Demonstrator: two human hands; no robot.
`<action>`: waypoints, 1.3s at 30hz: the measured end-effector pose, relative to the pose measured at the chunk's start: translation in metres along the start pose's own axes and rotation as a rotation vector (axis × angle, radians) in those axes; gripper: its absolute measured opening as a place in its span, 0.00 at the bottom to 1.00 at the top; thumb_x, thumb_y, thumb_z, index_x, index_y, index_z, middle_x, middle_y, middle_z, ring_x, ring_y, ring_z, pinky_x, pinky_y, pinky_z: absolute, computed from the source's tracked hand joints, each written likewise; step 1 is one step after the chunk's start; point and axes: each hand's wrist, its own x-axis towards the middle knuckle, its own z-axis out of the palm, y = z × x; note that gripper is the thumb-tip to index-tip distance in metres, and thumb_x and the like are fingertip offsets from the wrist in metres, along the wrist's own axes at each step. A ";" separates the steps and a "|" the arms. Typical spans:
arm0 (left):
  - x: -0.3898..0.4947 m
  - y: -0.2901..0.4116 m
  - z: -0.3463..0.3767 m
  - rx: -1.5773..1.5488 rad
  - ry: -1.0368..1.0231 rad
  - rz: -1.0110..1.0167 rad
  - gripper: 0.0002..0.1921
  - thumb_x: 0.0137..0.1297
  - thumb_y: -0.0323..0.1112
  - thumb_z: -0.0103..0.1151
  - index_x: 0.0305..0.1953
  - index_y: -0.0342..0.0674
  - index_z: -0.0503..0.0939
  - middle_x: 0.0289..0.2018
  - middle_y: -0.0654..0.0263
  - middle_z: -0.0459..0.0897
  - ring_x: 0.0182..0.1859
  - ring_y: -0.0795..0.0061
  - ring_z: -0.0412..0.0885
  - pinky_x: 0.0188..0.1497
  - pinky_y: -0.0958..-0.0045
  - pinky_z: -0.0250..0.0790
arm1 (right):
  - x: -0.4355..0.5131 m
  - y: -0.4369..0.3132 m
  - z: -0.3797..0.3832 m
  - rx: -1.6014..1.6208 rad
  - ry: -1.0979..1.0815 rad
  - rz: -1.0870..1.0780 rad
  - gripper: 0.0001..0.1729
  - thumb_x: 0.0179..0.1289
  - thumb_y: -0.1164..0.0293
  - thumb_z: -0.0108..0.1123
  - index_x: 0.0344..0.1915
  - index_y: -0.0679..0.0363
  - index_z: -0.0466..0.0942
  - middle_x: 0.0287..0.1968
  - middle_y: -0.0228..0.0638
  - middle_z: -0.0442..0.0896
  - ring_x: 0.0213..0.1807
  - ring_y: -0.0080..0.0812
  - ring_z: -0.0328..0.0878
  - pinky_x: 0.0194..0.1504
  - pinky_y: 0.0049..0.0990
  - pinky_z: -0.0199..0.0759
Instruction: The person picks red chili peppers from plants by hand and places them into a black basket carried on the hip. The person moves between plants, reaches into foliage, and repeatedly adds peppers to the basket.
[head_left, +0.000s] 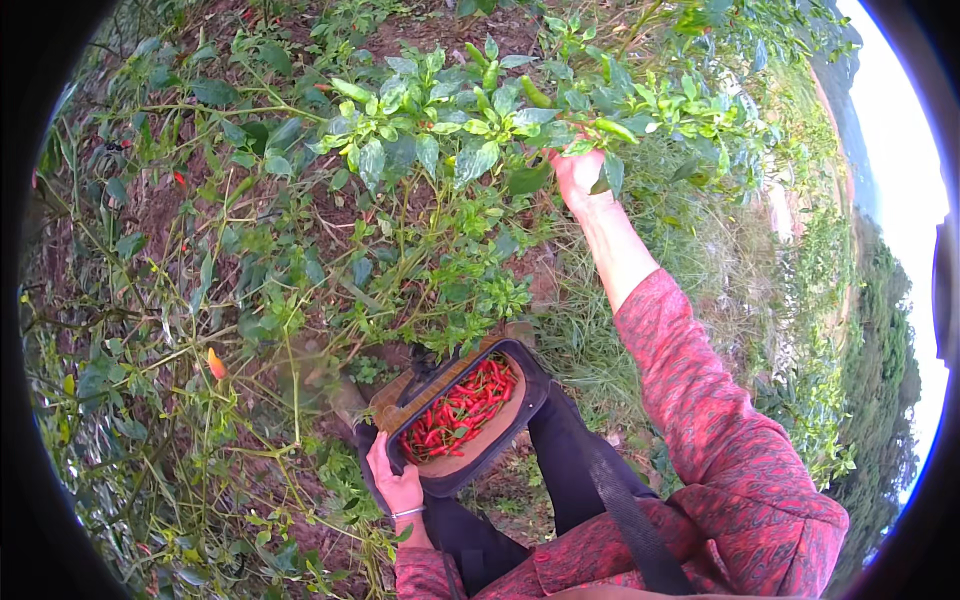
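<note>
My left hand (396, 481), with a bracelet at the wrist, grips the near left corner of a basket (480, 471) with a dark rim and a woven side. Inside it lies a heap of red chili peppers (461, 409), some with green stems. My right hand (581, 174) is stretched out into a leafy chili pepper plant (480, 127). Leaves cover its fingers, so whatever they touch is hidden. Green chili peppers (615, 130) hang just above that hand, with another green pepper (535, 91) further left.
A single orange-red pepper (217, 364) hangs on thin branches at the left. Tangled stems surround the basket's far and left sides. A dark strap (634, 517) crosses my front. Grass (600, 322) grows right of the basket, and trees (877, 360) stand at the far right.
</note>
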 end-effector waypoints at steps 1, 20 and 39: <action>-0.001 -0.001 -0.003 0.010 0.011 -0.004 0.34 0.41 0.16 0.47 0.57 0.35 0.71 0.53 0.56 0.73 0.59 0.58 0.69 0.65 0.65 0.57 | -0.004 0.001 0.007 0.107 0.023 0.010 0.17 0.62 0.71 0.60 0.51 0.56 0.72 0.48 0.31 0.78 0.47 0.29 0.75 0.41 0.35 0.74; -0.002 0.012 -0.001 -0.031 -0.007 -0.026 0.35 0.41 0.15 0.48 0.59 0.36 0.70 0.55 0.55 0.71 0.60 0.59 0.69 0.65 0.67 0.57 | -0.088 -0.007 0.089 0.397 -0.110 0.360 0.20 0.67 0.58 0.50 0.54 0.55 0.71 0.42 0.29 0.80 0.43 0.28 0.77 0.47 0.29 0.72; -0.010 -0.008 -0.009 0.100 0.054 0.040 0.34 0.40 0.18 0.48 0.57 0.40 0.72 0.55 0.54 0.72 0.60 0.55 0.68 0.65 0.65 0.58 | -0.115 -0.040 -0.086 -0.151 0.219 0.181 0.24 0.69 0.62 0.46 0.61 0.63 0.65 0.57 0.44 0.72 0.54 0.39 0.72 0.56 0.37 0.68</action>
